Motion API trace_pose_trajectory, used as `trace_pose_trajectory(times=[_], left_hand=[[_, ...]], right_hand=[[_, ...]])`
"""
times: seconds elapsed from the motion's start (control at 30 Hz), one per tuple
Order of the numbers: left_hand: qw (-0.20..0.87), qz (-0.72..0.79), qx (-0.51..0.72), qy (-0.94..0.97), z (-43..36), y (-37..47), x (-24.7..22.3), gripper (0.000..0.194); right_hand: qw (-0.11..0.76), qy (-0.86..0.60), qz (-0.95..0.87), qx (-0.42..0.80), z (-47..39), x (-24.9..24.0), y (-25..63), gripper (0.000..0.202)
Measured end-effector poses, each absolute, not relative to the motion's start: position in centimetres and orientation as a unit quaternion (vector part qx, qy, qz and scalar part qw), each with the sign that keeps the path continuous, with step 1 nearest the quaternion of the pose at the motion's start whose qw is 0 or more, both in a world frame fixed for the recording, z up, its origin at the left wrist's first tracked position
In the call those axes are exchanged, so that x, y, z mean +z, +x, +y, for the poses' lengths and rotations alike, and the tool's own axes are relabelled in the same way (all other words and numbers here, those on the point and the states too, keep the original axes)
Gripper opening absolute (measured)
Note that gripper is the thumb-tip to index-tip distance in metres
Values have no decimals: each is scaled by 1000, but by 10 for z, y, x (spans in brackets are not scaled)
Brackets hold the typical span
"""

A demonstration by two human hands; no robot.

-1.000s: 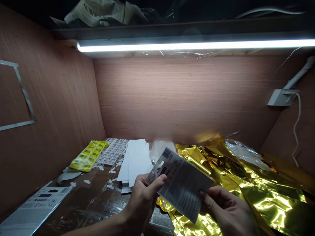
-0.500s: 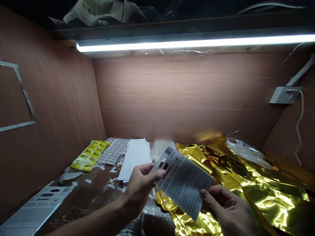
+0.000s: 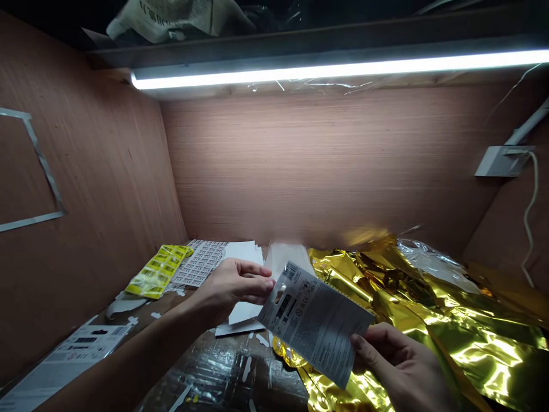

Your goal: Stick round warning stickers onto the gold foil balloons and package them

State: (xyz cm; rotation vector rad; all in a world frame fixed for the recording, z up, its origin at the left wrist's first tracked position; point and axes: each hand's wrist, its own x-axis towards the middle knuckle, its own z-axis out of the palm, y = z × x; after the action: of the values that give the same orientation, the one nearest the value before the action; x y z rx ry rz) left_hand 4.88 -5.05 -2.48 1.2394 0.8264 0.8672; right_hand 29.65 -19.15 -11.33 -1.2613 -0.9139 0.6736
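Observation:
A grey printed packaging card (image 3: 319,323) with a barcode and a slotted hanging hole is tilted in front of me. My right hand (image 3: 398,360) pinches its lower right edge between thumb and fingers. At its upper left edge is my left hand (image 3: 238,286), fingers drawn together by the hole. Whether those fingertips hold anything is hidden. Small white cut-out tabs (image 3: 246,369) shaped like the hole lie scattered on the dark, tape-covered table (image 3: 214,360) below.
Shiny gold foil bags (image 3: 463,337) heap at the right. Behind my left hand are white sheets (image 3: 244,252), a sticker sheet (image 3: 201,260) and yellow labels (image 3: 158,272). More printed cards (image 3: 72,363) lie front left. A lit tube (image 3: 326,71) spans overhead.
My left hand has drawn back a little to the left and up from the card's hole, uncovering it. The right hand keeps its hold on the card, which has barely moved.

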Motion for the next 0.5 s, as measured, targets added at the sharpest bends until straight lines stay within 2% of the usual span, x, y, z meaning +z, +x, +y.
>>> trace_pose_trajectory(times=[0.17,0.33,0.4,0.5], left_hand=[[667,362,370,536,-46,45,-27,45],[707,333,325,532,-38,42,-25,41],[724,312,306,533,-35,41,-26,50],[759,227,340,508,-36,45,-38,67]], right_hand=[[665,-546,-400,317,-189,-122,297,37],[661,-531,-406,340,-187,-123,298,39],[662,-525,-406,349,-187,-120,298,40],[682,-509,-381,361,-186,-118,299,41]])
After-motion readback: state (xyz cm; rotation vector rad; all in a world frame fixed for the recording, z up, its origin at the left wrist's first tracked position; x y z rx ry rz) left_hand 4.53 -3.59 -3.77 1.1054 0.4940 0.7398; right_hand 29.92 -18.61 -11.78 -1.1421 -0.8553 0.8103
